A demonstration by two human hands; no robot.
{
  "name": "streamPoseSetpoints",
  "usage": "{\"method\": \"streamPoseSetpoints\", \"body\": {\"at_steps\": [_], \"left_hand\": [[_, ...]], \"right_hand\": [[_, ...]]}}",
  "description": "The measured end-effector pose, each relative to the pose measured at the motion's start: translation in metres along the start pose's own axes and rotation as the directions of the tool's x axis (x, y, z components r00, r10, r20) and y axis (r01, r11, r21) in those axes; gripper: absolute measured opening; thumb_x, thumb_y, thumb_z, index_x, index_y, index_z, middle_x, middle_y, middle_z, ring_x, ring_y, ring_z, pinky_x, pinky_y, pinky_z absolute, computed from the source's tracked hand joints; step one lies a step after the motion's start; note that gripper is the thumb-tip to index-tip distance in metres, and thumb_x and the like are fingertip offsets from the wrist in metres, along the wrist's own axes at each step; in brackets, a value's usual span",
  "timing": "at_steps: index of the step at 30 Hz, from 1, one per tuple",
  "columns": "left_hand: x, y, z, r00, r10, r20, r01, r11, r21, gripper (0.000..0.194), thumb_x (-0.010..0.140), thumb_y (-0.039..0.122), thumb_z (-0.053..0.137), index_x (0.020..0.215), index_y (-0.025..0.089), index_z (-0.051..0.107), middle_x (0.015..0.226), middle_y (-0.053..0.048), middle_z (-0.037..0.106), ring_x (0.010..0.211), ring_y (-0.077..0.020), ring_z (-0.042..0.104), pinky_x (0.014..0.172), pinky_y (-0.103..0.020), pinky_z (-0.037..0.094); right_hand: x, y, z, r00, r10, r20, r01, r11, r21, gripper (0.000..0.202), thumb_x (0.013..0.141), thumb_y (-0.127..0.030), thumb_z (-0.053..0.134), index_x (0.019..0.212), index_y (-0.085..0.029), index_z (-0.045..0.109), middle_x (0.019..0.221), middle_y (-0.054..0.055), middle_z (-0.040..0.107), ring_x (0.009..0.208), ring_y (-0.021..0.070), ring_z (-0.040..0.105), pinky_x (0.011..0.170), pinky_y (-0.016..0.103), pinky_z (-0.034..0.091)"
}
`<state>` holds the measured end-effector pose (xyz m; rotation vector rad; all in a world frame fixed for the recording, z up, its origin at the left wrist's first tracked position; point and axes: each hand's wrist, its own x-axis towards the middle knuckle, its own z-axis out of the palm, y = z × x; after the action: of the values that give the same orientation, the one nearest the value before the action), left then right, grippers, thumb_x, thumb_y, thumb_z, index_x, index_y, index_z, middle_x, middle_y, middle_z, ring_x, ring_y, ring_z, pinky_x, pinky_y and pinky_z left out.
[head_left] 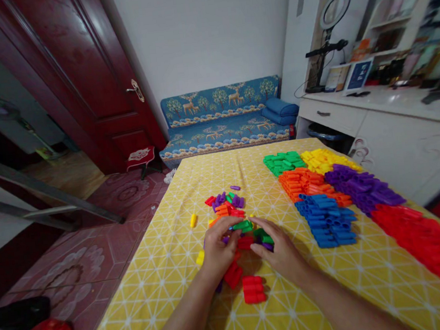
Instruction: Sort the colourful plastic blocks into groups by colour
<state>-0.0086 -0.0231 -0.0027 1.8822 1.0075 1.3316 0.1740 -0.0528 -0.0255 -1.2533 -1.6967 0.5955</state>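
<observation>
Both hands work over a mixed heap of small coloured plastic tubes in the middle of the table. My left hand pinches a green plastic tube by its left end, and a bit of blue shows at its fingertips. At the tube's other end is the index fingertip of my right hand, whose thumb and fingers are apart around loose green tubes. Red tubes lie under and between the hands. Nearer me sits a small stack of red tubes. Behind the hands lie purple tubes and orange tubes.
Sorted piles line the table's right side: green, yellow, orange, purple, blue and red. A single yellow tube lies left of the heap. A patterned sofa stands beyond the yellow tablecloth.
</observation>
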Motion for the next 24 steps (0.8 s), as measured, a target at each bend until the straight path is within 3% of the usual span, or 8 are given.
{"method": "streamPoseSetpoints", "body": {"at_steps": [3, 6, 11, 15, 19, 24], "left_hand": [[-0.002, 0.012, 0.003, 0.996, -0.076, 0.040, 0.080, 0.990, -0.120, 0.016, 0.083, 0.024, 0.065, 0.097, 0.019, 0.072, 0.102, -0.009, 0.069, 0.093, -0.0205, 0.066, 0.068, -0.026, 0.057], [-0.003, 0.019, 0.006, 0.992, -0.097, 0.084, 0.108, 0.986, -0.128, 0.018, 0.083, 0.028, 0.067, 0.096, 0.018, 0.073, 0.099, -0.010, 0.069, 0.090, -0.0203, 0.065, 0.065, -0.024, 0.055], [-0.005, 0.018, 0.007, 0.971, -0.173, 0.164, 0.205, 0.957, -0.203, 0.023, 0.083, 0.030, 0.068, 0.100, 0.015, 0.070, 0.085, -0.007, 0.068, 0.069, -0.0139, 0.062, 0.062, -0.022, 0.051], [-0.007, 0.019, 0.009, 0.977, -0.172, 0.129, 0.206, 0.920, -0.333, 0.027, 0.081, 0.028, 0.071, 0.104, 0.017, 0.065, 0.090, -0.006, 0.066, 0.079, -0.0150, 0.062, 0.067, -0.022, 0.052], [-0.006, 0.023, 0.013, 0.976, -0.203, 0.074, 0.215, 0.877, -0.430, 0.044, 0.077, 0.030, 0.075, 0.117, 0.020, 0.060, 0.099, -0.007, 0.065, 0.090, -0.0181, 0.063, 0.073, -0.025, 0.054], [-0.003, 0.026, 0.012, 0.954, -0.282, 0.100, 0.294, 0.827, -0.480, 0.041, 0.079, 0.037, 0.071, 0.117, 0.021, 0.065, 0.120, -0.011, 0.063, 0.106, -0.0249, 0.063, 0.084, -0.033, 0.056]], "right_hand": [[-0.002, -0.004, -0.003, 0.998, -0.040, -0.042, 0.041, 0.999, 0.019, 0.043, 0.085, -0.031, 0.061, 0.127, -0.024, 0.057, 0.124, 0.008, 0.062, 0.116, 0.0228, 0.057, 0.101, 0.042, 0.047], [-0.005, -0.007, -0.005, 0.997, -0.041, -0.068, 0.049, 0.993, 0.108, 0.035, 0.089, -0.032, 0.058, 0.122, -0.024, 0.059, 0.113, 0.007, 0.066, 0.104, 0.0200, 0.063, 0.092, 0.036, 0.051], [-0.011, -0.012, -0.003, 0.989, 0.074, -0.131, -0.022, 0.934, 0.356, 0.033, 0.085, -0.036, 0.064, 0.113, -0.021, 0.054, 0.100, 0.007, 0.067, 0.091, 0.0167, 0.066, 0.077, 0.026, 0.055], [-0.009, -0.018, -0.002, 0.979, 0.158, -0.131, -0.074, 0.867, 0.493, 0.033, 0.081, -0.039, 0.068, 0.103, -0.020, 0.053, 0.095, 0.006, 0.067, 0.083, 0.0160, 0.067, 0.071, 0.025, 0.055], [-0.006, -0.020, -0.004, 0.974, 0.186, -0.130, -0.108, 0.883, 0.456, 0.031, 0.082, -0.040, 0.066, 0.103, -0.019, 0.058, 0.091, 0.006, 0.067, 0.083, 0.0168, 0.066, 0.072, 0.027, 0.054], [-0.005, -0.015, -0.005, 0.985, 0.126, -0.121, -0.087, 0.955, 0.283, 0.036, 0.082, -0.039, 0.064, 0.112, -0.020, 0.062, 0.107, 0.008, 0.066, 0.093, 0.0195, 0.064, 0.080, 0.031, 0.053]]}}
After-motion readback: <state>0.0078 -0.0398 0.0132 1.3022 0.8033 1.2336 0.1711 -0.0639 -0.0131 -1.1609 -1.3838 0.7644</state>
